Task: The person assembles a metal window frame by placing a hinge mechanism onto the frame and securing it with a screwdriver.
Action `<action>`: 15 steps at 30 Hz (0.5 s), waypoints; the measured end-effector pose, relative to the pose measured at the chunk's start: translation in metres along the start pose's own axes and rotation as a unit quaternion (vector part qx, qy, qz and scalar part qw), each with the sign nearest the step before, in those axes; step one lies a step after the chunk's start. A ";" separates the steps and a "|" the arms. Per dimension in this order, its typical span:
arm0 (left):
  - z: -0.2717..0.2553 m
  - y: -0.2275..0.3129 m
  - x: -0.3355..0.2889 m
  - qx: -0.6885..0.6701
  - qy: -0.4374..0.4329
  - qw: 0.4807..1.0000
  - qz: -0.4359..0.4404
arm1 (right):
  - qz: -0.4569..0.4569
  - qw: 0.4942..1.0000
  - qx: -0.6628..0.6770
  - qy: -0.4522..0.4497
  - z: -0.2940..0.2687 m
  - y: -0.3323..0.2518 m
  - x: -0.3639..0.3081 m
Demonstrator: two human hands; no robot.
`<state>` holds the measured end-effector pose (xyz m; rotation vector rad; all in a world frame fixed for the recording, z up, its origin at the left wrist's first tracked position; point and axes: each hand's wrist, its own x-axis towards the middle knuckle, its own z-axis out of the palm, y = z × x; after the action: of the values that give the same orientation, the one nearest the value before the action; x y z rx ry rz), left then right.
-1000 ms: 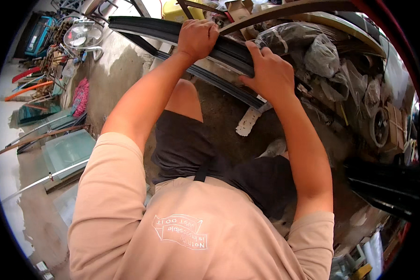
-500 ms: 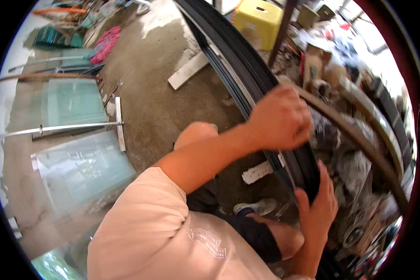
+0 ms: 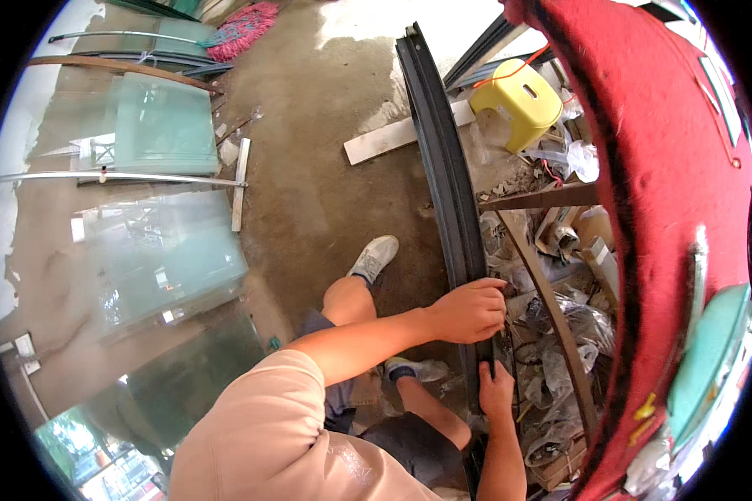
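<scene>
A long black metal profile [image 3: 451,184] with grooves along its length runs from the far middle down toward my body, close by my right side. My right hand [image 3: 495,391] is closed on its near part, with the thumb laid along the top. Just beyond it, my left hand [image 3: 470,312] reaches across over the profile with its fingers curled together. What those fingers pinch, if anything, is hidden by the hand. The near end of the profile passes beside my right forearm and out of clear sight.
A red cloth-covered surface [image 3: 643,167] rises at the right. A yellow stool [image 3: 518,96] stands at the far right, with plastic scraps [image 3: 581,326] below. A white board [image 3: 384,142] lies under the profile. Glass panes [image 3: 171,250] and a pink mop [image 3: 244,32] are at left.
My left hand has moved along the profile, nearer to my right hand. The view has shifted, so the profile stands more upright in it and the red surface now shows at the right.
</scene>
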<state>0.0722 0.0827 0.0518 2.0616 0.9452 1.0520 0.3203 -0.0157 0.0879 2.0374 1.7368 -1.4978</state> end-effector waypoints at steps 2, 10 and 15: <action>-0.046 0.031 -0.010 -0.003 0.107 0.988 -0.110 | 0.009 1.000 -0.007 0.007 0.009 -0.003 -0.004; -0.142 -0.042 -0.037 -0.555 0.221 0.529 -0.603 | -0.011 0.987 -0.136 0.082 0.005 -0.107 -0.047; -0.210 -0.015 0.016 -0.611 0.241 0.482 -0.580 | 0.041 0.966 -0.240 0.091 -0.056 -0.267 -0.098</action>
<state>-0.1044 0.1468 0.1476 -0.2593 0.9920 0.9036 0.1558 0.0433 0.3185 1.9944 1.8249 -0.7795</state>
